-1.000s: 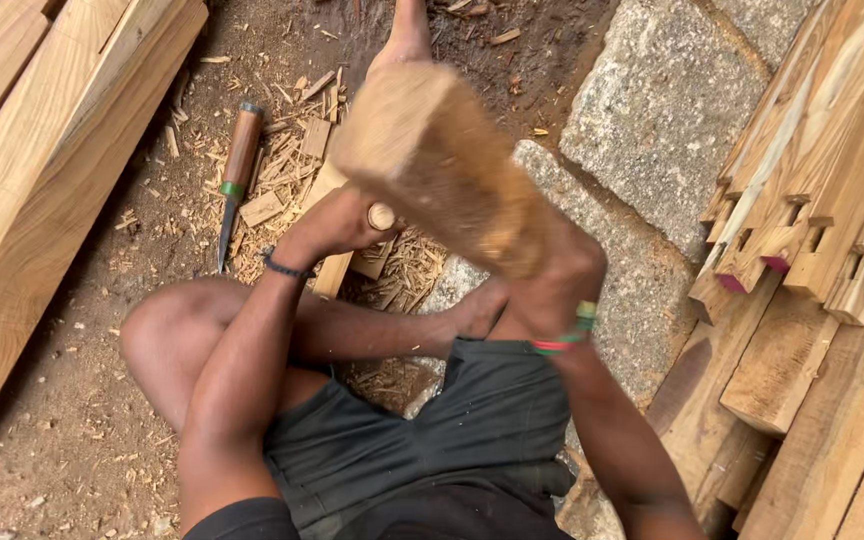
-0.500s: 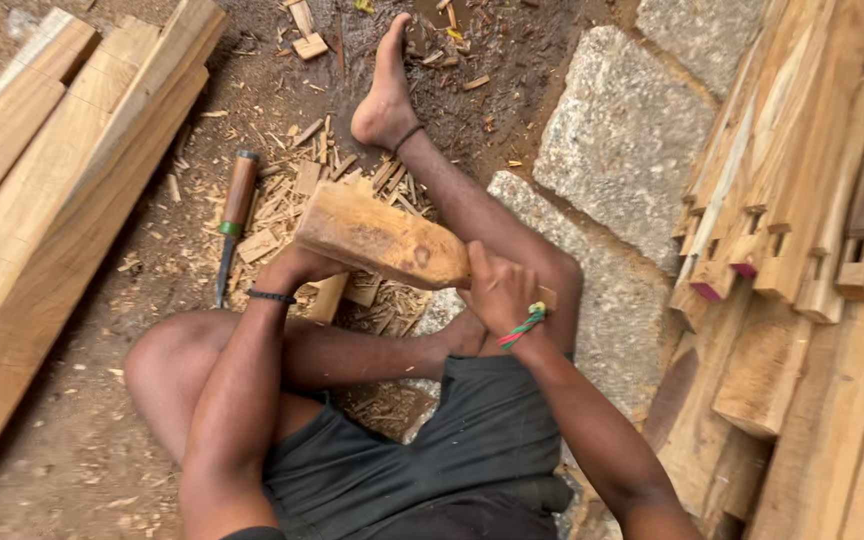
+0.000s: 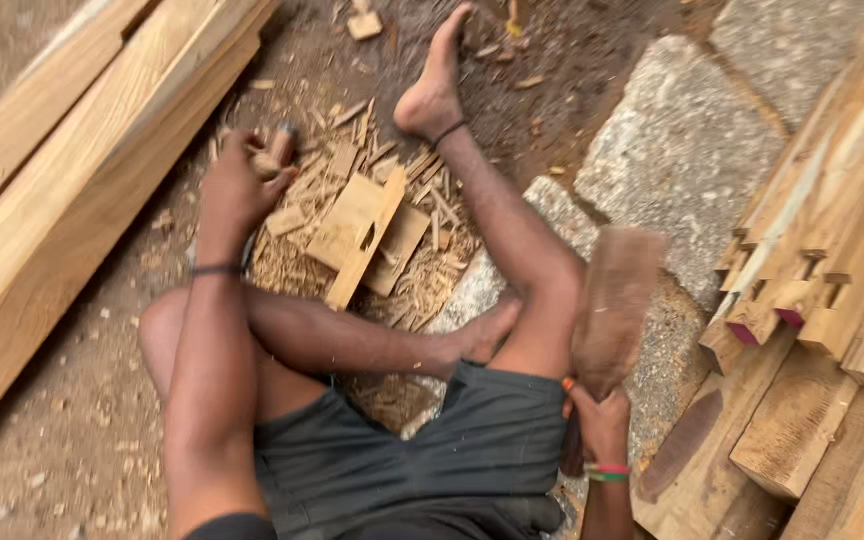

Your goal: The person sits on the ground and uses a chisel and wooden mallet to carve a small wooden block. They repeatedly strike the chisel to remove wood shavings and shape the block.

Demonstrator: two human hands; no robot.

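Posture: we sit on the ground, one leg stretched toward the top of the view, the other folded under it.
Left hand (image 3: 237, 190): we reach out over the chip pile; the fingers are curled round the wooden handle of a chisel (image 3: 274, 148). The view is blurred there, so we cannot tell how firm the grip is.
Right hand (image 3: 600, 425): fingers wrapped tight about the lower end of a wooden mallet (image 3: 614, 305), which stands nearly upright beside our right knee, head up.
Workpiece: a notched wooden block (image 3: 364, 238) lies flat on the shavings (image 3: 432, 280), just beside the left hand and between our legs; neither hand touches it.
Surroundings: long planks (image 3: 62, 200) lie along the left; a stack of notched timbers (image 3: 822, 250) stands at the right; stone slabs (image 3: 672, 150) lie beyond the knee.
Step in hand: we judge it to be taking up the chisel before striking.
Method: we should seat the handle fully in the palm before lifting, and keep the blade pointed away from the legs.
Mallet control: we should hold the mallet still and clear of the knee until the chisel edge is set on the block.
Risk: loose chips under the block may let it shift; we should bed it flat first.
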